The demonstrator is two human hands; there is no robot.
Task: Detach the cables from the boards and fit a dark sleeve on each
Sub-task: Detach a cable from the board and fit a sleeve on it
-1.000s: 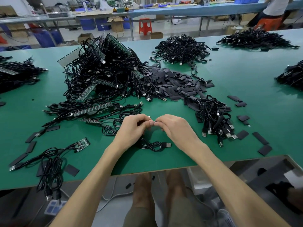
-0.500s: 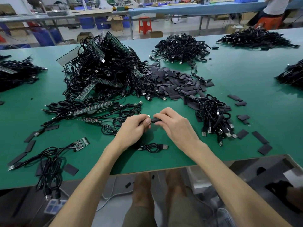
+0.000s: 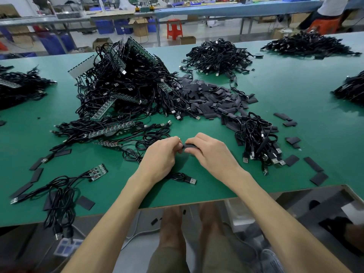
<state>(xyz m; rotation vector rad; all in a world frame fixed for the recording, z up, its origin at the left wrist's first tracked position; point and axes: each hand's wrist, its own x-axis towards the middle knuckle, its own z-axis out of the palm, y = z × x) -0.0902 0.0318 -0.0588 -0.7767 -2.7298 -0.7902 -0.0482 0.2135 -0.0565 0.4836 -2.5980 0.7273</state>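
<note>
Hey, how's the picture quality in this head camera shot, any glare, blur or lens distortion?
Head view: the left hand, right hand and the dark sleeve pinched between them are sharp, with a soft shadow on the green table beneath; mild sheen on the table's right side; the wide lens stretches the forearms toward the lower corners; the far right cable pile looks smeared.

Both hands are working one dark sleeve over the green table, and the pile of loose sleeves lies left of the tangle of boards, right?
Not quite: the head view shows the pile of loose sleeves right of the tangle of boards, not left. The left hand and right hand do work one dark sleeve over the green table.
</note>
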